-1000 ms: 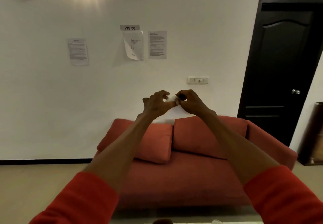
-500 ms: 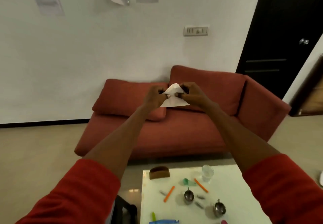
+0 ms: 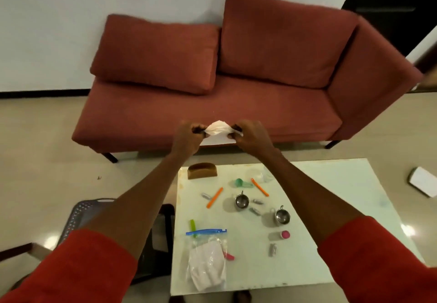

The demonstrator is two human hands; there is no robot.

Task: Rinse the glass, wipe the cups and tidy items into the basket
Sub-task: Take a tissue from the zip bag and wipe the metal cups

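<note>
View has tilted down over the last second: earlier it was wall, papers and door, now the white table (image 3: 331, 184) fills the lower frame with the red sofa (image 3: 212, 104) behind it. Left hand (image 3: 186, 137) and right hand (image 3: 250, 136) are still raised beyond the table's far edge, each pinching one end of a white tissue (image 3: 218, 128); it was a tight wad between the fingertips a second ago and is now pulled wider between them. My read: the wiping cloth is being opened out, no cup wiped yet. On the table: two steel cups, one (image 3: 242, 201) near the middle and one (image 3: 282, 216) right of it and nearer the person, both untouched. The clear glass (image 3: 266, 175) sits near the table's far edge, partly behind the right forearm, faint. Loose items on the table: two orange sticks (image 3: 214, 197), a teal scoop (image 3: 241, 182), a zip bag (image 3: 207, 262) at the near-left corner, a brown holder (image 3: 202, 171) at the far-left corner. The perforated grey basket (image 3: 80, 212) sits left of the table, mostly hidden by the left arm; contents can't be told. Tidying not started.
</note>
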